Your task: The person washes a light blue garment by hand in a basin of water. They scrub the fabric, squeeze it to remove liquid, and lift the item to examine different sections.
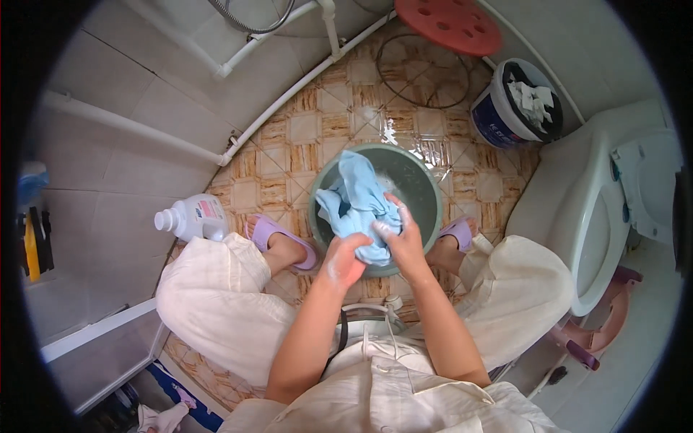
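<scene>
A wet, light blue cloth is bunched up over a round grey-green basin that stands on the floor between my feet. My left hand grips the cloth's lower left side, with suds on the wrist. On the other side my right hand holds it too, foam on its thumb and fingers. Part of the cloth rises above the hands and hangs toward the basin's left wall. Foamy water shows inside the basin at its far side.
A white detergent bottle stands left of the basin. A bucket holding crumpled paper is at the far right, near a red stool with a metal ring. The toilet is on the right; white pipes run along the left wall. Tiles look wet.
</scene>
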`<state>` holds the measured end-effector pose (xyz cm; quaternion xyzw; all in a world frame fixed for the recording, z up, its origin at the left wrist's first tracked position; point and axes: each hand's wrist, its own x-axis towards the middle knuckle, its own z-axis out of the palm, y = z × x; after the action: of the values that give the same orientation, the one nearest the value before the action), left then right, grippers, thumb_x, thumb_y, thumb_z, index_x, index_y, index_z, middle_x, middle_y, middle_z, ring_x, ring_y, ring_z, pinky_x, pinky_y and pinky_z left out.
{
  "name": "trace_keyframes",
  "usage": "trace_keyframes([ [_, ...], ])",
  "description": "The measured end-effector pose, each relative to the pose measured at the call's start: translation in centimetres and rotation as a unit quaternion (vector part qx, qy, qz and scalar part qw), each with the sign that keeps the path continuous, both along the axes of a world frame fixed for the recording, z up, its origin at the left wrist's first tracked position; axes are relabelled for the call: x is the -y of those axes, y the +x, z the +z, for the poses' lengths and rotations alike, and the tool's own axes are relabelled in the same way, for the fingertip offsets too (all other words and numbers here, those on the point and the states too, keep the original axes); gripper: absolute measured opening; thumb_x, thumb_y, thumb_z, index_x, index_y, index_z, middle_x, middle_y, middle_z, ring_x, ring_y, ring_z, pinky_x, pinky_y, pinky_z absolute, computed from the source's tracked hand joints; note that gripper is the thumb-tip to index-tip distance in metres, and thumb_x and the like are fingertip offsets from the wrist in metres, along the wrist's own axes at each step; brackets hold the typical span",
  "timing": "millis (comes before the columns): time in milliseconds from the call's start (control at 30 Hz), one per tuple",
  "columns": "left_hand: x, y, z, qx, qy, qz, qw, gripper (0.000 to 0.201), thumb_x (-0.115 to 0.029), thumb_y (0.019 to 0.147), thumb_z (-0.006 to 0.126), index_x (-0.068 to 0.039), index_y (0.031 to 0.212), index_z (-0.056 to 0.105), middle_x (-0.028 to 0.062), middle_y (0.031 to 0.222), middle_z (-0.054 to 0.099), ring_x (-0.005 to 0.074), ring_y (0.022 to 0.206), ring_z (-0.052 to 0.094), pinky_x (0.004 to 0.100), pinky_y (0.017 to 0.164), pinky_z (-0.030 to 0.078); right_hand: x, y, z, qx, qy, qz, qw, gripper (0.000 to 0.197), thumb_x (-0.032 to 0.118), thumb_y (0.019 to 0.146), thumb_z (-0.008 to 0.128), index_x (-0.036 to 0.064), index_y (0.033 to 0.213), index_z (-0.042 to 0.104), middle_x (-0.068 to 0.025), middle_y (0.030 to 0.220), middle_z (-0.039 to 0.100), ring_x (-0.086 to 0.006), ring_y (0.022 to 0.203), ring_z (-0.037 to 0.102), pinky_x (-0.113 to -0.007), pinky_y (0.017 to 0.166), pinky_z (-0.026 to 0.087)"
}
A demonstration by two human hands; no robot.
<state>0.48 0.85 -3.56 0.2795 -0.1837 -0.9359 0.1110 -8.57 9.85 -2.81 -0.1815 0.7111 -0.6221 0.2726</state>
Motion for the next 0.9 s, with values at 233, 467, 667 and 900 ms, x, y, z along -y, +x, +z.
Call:
trace_keyframes([
  [233, -2.3, 3.1, -2.5, 0.059, 0.271, 0.030, 0.960, 0.058, -0.013, 0.077, 0.048, -0.004, 0.131, 0.030, 0.0132, 0.130, 0.040, 0.0287, 0.123, 0.035, 0.0476, 0.104, 0.023, -1.7, -1.6, -2.7, 0.003, 0.024, -0.172, 0.985, 0.026, 0.024, 0.088, 0.049, -0.0002, 0.083, 0.056, -0.0070, 0.071, 0.055, -0.0129, 0.065, 0.050, -0.030, 0.060, 0.040],
  [467, -5.4, 0.9, -3.6, -0.198, 0.133, 0.095, 0.967, 0.040, -0.025, 0.089, 0.042, 0.000, 0.119, 0.043, 0.0120, 0.119, 0.049, 0.0241, 0.110, 0.047, 0.0401, 0.097, 0.035, -0.2, 5.4, -1.5, -0.224, 0.290, 0.133, 0.921, 0.040, 0.039, 0.074, 0.058, 0.0082, 0.098, 0.058, -0.0268, 0.104, 0.055, -0.0484, 0.117, 0.033, -0.056, 0.098, 0.023],
  [667, -5.1, 1.3, -7.9, 0.070, 0.165, 0.020, 0.984, 0.028, -0.007, 0.084, 0.047, -0.002, 0.112, 0.048, 0.0096, 0.107, 0.056, 0.0214, 0.095, 0.056, 0.0343, 0.084, 0.045, -0.4, 3.3, -2.0, -0.273, 0.253, -0.060, 0.926, 0.025, 0.032, 0.076, 0.057, 0.0104, 0.088, 0.059, -0.0179, 0.086, 0.060, -0.0361, 0.090, 0.056, -0.047, 0.067, 0.045],
  [900, -6.5, 0.5, -6.9, 0.071, 0.095, 0.014, 0.993, 0.032, -0.006, 0.084, 0.044, -0.003, 0.116, 0.045, 0.0093, 0.111, 0.055, 0.0227, 0.101, 0.054, 0.0380, 0.089, 0.043, -1.2, -1.8, -3.9, -0.074, 0.367, -0.086, 0.923, 0.026, 0.032, 0.074, 0.059, 0.0077, 0.081, 0.052, -0.0162, 0.086, 0.057, -0.0380, 0.088, 0.055, -0.047, 0.067, 0.045],
])
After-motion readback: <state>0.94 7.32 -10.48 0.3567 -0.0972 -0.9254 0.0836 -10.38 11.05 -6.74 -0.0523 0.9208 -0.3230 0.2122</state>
